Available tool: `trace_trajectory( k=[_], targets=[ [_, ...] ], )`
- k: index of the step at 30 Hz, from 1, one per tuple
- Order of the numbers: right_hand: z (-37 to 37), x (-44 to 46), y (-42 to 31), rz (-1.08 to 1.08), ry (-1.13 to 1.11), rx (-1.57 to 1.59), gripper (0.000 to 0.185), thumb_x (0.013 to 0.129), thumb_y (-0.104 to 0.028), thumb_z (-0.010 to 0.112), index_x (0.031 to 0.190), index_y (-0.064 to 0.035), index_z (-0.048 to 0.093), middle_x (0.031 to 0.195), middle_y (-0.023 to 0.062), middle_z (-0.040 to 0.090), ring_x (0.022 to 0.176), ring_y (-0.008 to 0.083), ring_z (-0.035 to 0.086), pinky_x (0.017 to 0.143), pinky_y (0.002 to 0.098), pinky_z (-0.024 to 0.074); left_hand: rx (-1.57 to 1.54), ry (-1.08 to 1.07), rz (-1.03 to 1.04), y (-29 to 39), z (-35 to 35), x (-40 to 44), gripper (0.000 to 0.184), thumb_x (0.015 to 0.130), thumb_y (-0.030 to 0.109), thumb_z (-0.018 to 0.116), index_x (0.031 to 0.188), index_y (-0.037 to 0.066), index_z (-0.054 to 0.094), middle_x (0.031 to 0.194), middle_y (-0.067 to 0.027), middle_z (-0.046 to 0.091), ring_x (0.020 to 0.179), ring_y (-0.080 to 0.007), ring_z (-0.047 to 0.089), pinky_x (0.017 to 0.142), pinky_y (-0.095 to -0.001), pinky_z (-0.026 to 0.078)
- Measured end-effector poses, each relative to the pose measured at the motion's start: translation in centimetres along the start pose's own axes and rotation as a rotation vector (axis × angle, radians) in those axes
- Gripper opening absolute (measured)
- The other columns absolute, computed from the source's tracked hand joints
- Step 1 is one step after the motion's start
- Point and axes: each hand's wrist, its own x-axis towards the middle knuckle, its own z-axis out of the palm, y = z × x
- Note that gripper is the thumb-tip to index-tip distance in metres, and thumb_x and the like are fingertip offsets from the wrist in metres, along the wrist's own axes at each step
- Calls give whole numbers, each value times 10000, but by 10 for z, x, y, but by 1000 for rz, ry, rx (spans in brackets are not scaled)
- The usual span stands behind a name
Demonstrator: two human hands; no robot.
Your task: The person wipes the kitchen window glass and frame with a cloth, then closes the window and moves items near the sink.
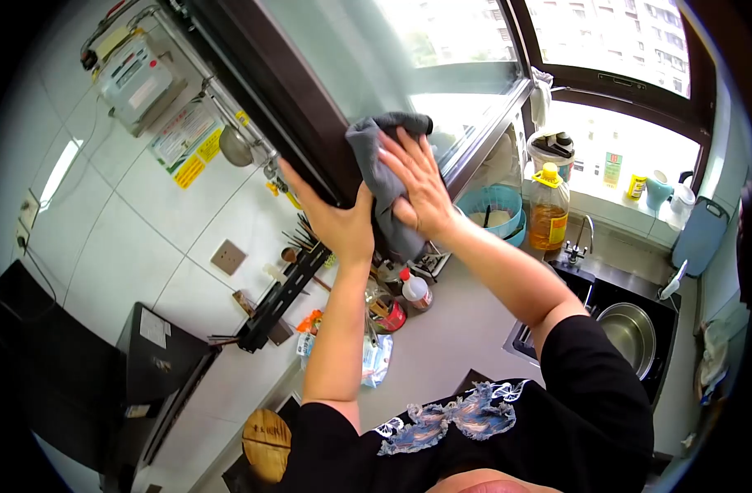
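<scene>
A dark grey cloth (382, 177) is pressed against the lower corner of a dark-framed glass cabinet door (310, 78). My right hand (421, 185) lies over the cloth with its fingers stretched, pushing it flat on the frame and glass. To the left, my left hand (335, 218) grips the bottom edge of the dark frame, thumb and fingers spread around it. Part of the cloth hangs down between my two hands.
Below are a counter (442, 329), a red-capped bottle (415, 289), a knife rack (281, 296), an oil bottle (549, 214) and blue baskets (491, 205). A sink holding a metal pot (628, 337) is at right. A gas meter (138, 82) hangs upper left.
</scene>
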Motion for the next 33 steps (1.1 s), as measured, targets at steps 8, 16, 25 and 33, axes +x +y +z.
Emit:
trace_trajectory(
  k=[8,16,25,33],
  targets=[
    [-66,65,305,100,410,-315,682,902,-264,564,1556,-330,382,1636,-33,344,1498,273,330,1178,630,223,-199,77,-24,-3,15,-7,1087,787,254,779,1601,-12,110,1609,-200,252,1456,-322,313,1201,-429,245],
    [-80,14,495,455,525,245,683,1047,-511,407,1578,-99,287,1623,181,304,1486,360,300,1221,439,239,-300,69,-33,0,22,-9,1020,833,261,739,1601,6,116,1559,-182,317,1376,-284,388,1168,-422,295],
    [-1,-53,-16,363,96,-42,851,769,-200,650,1545,-36,341,1650,283,125,1512,525,97,1216,596,138,-298,80,-29,6,18,-15,959,881,226,776,1592,8,170,1546,-182,352,1358,-285,428,1151,-406,354],
    [-10,-63,15,438,159,-176,793,760,-147,617,1488,52,373,1563,312,307,1469,506,254,1221,563,198,-261,86,-5,4,20,-16,935,889,251,757,1593,15,189,1506,-211,395,1288,-292,488,1099,-414,400]
  ],
)
